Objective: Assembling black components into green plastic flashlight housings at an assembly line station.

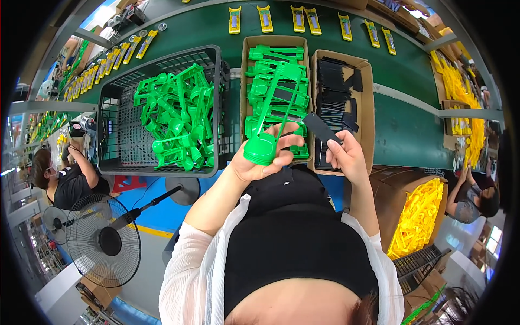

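Note:
My left hand (252, 172) is closed around the round cup end of a long green plastic housing (261, 149). This housing has a long open slot between two thin side bars and points up and away, over a cardboard box (275, 40) of similar green housings. In my right hand (349, 157), a flat black strip (323, 129) is pinched between thumb and fingers. Its far end is close to the right side of the held housing; I cannot tell whether they touch. Behind my right hand, a second cardboard box (369, 103) holds many black strips (330, 97).
A black plastic crate (125, 124) of loose green housings stands left. Yellow pieces (265, 19) line the far side of the green table (403, 135). A carton of yellow parts (417, 216) sits lower right, a fan (110, 241) lower left. People work at both sides.

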`<act>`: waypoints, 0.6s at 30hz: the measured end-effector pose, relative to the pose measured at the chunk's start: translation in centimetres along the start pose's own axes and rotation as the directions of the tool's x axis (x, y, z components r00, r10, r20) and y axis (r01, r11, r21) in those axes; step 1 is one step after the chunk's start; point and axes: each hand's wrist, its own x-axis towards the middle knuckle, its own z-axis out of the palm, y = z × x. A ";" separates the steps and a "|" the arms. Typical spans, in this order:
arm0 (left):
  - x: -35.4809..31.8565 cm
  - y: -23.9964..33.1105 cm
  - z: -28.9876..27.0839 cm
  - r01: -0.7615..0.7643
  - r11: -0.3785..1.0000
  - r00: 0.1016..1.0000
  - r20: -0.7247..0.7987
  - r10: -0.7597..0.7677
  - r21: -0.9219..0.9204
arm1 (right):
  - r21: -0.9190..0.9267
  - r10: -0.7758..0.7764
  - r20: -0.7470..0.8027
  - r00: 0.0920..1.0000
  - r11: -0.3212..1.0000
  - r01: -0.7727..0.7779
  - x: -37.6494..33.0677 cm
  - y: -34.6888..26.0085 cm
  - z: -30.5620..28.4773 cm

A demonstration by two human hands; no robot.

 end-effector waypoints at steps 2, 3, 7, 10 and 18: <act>-0.1 -0.1 0.1 -0.017 0.995 1.000 0.021 0.014 0.103 | 0.022 -0.011 -0.011 1.000 1.000 0.012 0.0 -0.2 -0.2; -0.1 -0.2 0.2 -0.034 0.978 0.999 0.046 0.025 0.205 | 0.043 -0.023 -0.024 0.999 0.999 0.024 0.0 -0.2 -0.4; -0.3 0.8 0.2 0.021 0.837 0.981 -0.171 0.087 0.547 | 0.108 -0.051 -0.166 0.985 0.992 0.070 -0.5 -1.0 -1.8; 0.3 1.1 0.7 0.235 0.349 0.794 -0.387 0.469 0.907 | 0.111 -0.045 -0.114 0.992 0.992 0.057 -1.1 -2.3 -2.9; -0.7 2.7 -0.1 0.464 -0.014 0.801 -0.413 0.434 0.886 | -0.250 0.091 0.058 0.994 0.965 -0.074 0.4 -2.9 -0.6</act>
